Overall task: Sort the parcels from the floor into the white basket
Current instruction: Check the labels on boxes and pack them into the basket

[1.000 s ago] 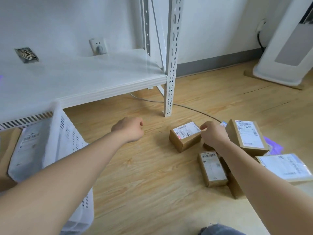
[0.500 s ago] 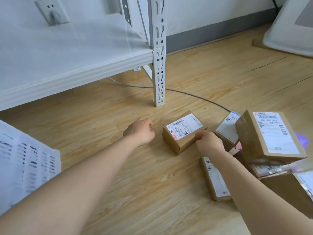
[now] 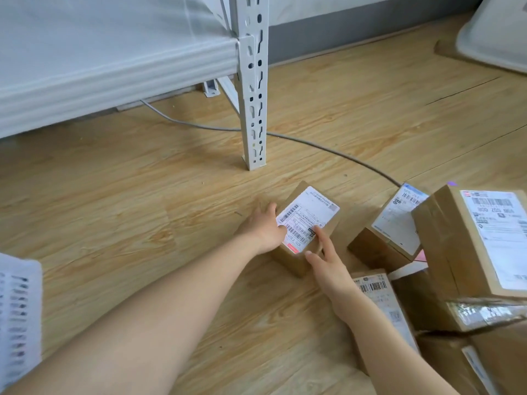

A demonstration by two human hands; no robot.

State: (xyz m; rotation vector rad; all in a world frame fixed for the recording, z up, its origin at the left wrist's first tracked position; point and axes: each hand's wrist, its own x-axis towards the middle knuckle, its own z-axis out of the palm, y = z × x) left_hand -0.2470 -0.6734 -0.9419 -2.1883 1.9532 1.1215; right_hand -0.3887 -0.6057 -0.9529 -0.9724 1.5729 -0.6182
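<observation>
Both hands now on small parcel [image 3: 306, 223]: left hand [image 3: 263, 229] grips its left side, right hand [image 3: 328, 260] open, fingers on label.

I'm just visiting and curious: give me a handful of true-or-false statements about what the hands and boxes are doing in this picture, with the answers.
1. Both hands touch the same small box. True: the left hand is at its left side, the right hand at its near right edge.
2. The small box lies inside the white basket. False: it sits on the wooden floor, and the basket is off at the left edge.
3. The small box has a printed label facing up. True.
4. The grey cable lies across the top of the small box. False: it runs along the floor behind the box, past the shelf leg.
5. Other parcels are piled to the right. True.
</observation>
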